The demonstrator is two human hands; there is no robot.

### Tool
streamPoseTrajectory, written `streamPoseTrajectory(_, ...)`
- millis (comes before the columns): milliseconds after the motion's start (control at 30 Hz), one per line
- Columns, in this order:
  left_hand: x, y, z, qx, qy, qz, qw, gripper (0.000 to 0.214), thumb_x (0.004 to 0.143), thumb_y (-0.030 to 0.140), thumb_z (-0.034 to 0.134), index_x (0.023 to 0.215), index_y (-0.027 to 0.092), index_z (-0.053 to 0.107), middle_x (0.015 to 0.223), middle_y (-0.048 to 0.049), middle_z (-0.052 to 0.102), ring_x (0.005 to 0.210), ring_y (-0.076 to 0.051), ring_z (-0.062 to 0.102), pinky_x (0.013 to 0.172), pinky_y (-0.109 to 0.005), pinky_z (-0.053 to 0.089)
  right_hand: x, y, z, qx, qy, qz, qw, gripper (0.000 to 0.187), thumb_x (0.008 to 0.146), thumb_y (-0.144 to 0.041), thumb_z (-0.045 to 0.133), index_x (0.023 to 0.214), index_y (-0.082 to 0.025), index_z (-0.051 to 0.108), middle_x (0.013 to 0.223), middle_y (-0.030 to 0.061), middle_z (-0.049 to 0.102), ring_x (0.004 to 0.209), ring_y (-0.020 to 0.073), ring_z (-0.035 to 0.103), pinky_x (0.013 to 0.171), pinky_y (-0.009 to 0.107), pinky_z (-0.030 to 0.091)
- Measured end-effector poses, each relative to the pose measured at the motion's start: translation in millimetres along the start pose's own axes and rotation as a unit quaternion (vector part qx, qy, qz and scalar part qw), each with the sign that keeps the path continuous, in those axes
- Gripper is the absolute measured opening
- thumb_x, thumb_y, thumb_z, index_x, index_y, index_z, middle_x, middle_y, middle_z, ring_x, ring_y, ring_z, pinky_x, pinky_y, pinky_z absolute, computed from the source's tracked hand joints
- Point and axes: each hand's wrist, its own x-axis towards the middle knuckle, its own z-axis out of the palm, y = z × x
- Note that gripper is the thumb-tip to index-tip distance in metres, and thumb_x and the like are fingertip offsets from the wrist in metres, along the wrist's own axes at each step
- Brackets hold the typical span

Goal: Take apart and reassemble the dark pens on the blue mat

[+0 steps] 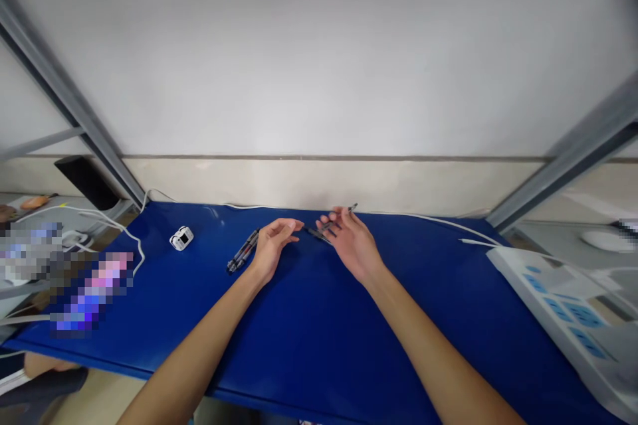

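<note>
On the blue table top (309,319) my left hand (273,244) rests with its fingers loosely curled and apart, holding nothing. Just left of it lie a few dark pens (242,254) side by side. My right hand (349,239) has its fingers closed round a thin dark pen (319,234), whose tip points left toward my left hand; another thin end shows above the fingers. The two hands are a short gap apart.
A small white device (182,238) lies at the table's back left. White cables (438,220) run along the back edge. A white and blue panel (563,305) sits at the right. Grey metal struts (74,109) frame both sides.
</note>
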Motion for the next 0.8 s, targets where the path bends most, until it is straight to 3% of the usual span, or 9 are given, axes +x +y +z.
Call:
streamPoseTrajectory(100,3,0,-4.3,-0.02,0.018,-0.005,1.0,0.031,0.085,0.049,0.078,0.093,0.019,0.079,0.109,-0.0124,0.076,0.108,-0.027,0.068,0.085,-0.036,0.054,0,-8,-4,0.046,-0.011,0.027,0.999,0.041,0.098,-0.067,0.052,0.088,-0.027,0.056,0.064,-0.0042,0.039,0.054,0.0166,0.044,0.054,0.032,0.045)
streamPoseTrajectory(167,4,-1,-6.5,-0.026,0.023,-0.008,0.999,0.032,0.085,0.049,0.078,0.092,0.018,0.079,0.106,-0.0122,0.076,0.105,-0.026,0.068,0.083,-0.035,0.054,-1,-12,-9,0.084,-0.023,0.059,0.994,0.05,0.099,-0.07,0.047,0.075,-0.027,0.048,0.059,-0.0063,0.027,0.046,0.0146,0.025,0.043,0.03,0.031)
streamPoseTrajectory(267,6,-1,-7.7,-0.029,0.027,-0.009,0.999,0.033,0.085,0.05,0.077,0.091,0.018,0.079,0.104,-0.0119,0.074,0.103,-0.025,0.067,0.081,-0.034,0.054,-2,-15,-16,0.126,-0.024,0.088,0.988,0.057,0.099,-0.072,0.042,0.064,-0.027,0.035,0.056,-0.0071,0.019,0.046,0.0139,0.013,0.039,0.03,0.022)
streamPoseTrajectory(567,5,0,-9.0,-0.019,0.034,-0.001,0.999,0.035,0.084,0.052,0.078,0.087,0.017,0.078,0.104,-0.0111,0.073,0.102,-0.024,0.066,0.079,-0.032,0.052,-6,-17,-24,0.167,0.029,0.087,0.982,0.054,0.093,-0.066,0.039,0.057,-0.028,0.027,0.049,-0.006,0.019,0.044,0.0135,0.014,0.038,0.03,0.023)
streamPoseTrajectory(800,6,-1,-11.4,-0.007,0.036,0.001,0.999,0.038,0.082,0.054,0.079,0.087,0.017,0.077,0.103,-0.0112,0.073,0.101,-0.023,0.065,0.077,-0.029,0.052,-9,-25,-23,0.327,0.0,0.12,0.938,0.054,0.091,-0.062,0.051,0.057,-0.025,0.029,0.048,-0.0076,0.022,0.043,0.0107,0.014,0.038,0.028,0.02)
